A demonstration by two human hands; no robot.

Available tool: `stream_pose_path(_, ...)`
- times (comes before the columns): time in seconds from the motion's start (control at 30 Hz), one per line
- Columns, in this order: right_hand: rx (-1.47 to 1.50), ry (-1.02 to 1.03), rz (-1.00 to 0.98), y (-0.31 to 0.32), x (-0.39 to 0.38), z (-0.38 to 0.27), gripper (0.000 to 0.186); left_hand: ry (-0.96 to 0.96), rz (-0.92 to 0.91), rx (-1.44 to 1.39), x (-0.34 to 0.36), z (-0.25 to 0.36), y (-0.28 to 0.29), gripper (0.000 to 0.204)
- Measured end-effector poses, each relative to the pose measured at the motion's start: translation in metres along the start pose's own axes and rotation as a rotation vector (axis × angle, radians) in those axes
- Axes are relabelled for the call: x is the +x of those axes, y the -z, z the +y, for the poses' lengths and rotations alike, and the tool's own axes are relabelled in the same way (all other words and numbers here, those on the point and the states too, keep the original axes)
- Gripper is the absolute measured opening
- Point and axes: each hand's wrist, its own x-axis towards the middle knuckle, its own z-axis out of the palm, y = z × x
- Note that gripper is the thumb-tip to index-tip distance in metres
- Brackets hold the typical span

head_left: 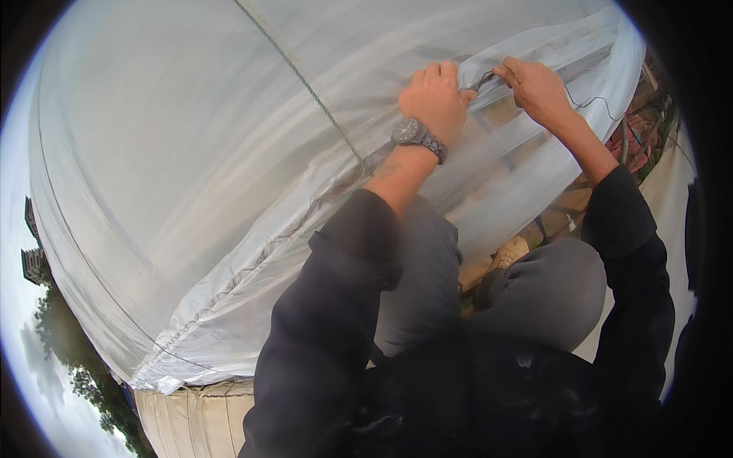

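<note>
A large sheet of translucent plastic [175,145] bulges over most of the view. My left hand [437,95], with a watch on its wrist, is closed over a gathered fold of the sheet near its right end. A thin dark wire [484,78] runs between the hands and meets the sheet beside my left thumb. With fingers pinched together, my right hand [536,88] grips the wire a little to the right. Beyond that hand the wire's loose length curls over the sheet toward its edge. My left fingertips are partly hidden.
A green rope [305,82] stretches tight across the sheet and meets a bunched seam [252,267]. Below my hands are my bent knees and a tan shoe [510,250]. Reddish debris [628,141] and plants lie at right; beige fabric [191,420] hangs at lower left, near trees [69,336].
</note>
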Motion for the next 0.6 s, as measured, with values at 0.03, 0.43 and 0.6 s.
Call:
stream_pose_path(0.03, 0.109, -0.064, -0.066, -0.001, -0.001, 0.002, 0.042, 0.026, -0.018, 0.0, 0.001, 0.001, 0.0, 0.041)
stream_pose_path(0.43, 0.174, -0.402, -0.333, -0.004, 0.011, -0.009, 0.044, 0.115, -0.036, -0.016, 0.001, 0.003, -0.008, 0.041)
stream_pose_path(0.6, -0.283, -0.104, -0.286, 0.023, 0.041, -0.011, 0.023, 0.023, 0.022, -0.058, 0.007, 0.007, -0.008, 0.04)
